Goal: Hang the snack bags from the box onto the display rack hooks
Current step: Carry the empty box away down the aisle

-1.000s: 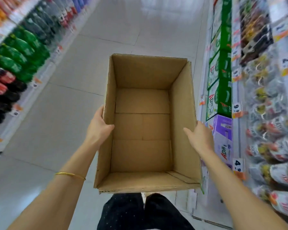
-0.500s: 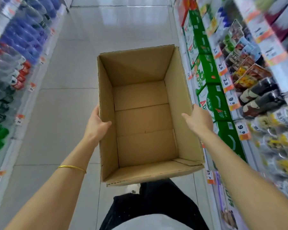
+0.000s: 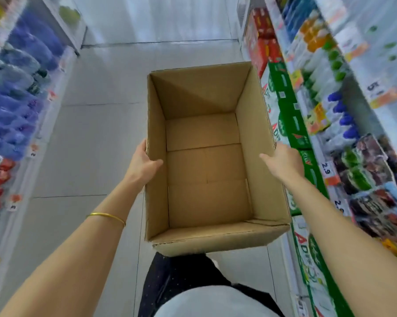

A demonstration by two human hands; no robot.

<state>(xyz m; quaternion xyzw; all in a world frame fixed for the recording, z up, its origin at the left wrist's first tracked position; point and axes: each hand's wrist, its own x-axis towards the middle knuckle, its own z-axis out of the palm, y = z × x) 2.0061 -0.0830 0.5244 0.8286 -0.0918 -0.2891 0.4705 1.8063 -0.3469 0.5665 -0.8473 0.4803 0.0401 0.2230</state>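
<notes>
- Carried in front of the body, above the aisle floor (image 3: 96, 138): a cardboard box (image 3: 156, 156), open top up, long axis pointing away from the person and down the aisle.
- Gripped at about mid-length of its two long sides. Left hand (image 3: 143, 163) curled over the left wall, thumb inside, fingers outside. Right hand (image 3: 282, 162) likewise on the right wall, thumb tip inside, fingers hidden behind the cardboard.
- Inside, only the bare cardboard bottom; no snack bags to be seen.
- Just beside the box on the right: shelves (image 3: 353, 92) with green cartons (image 3: 284, 99) low down and blurred packets (image 3: 371, 202) higher up. No hooks to be made out in the blur.
- Equally near the box, both hands, and both busy with it; nearer the shelves, the right hand.
- Probably little left to hang, going by the bare bottom; before any reach toward the shelves, first a set-down of the box to free a hand.
</notes>
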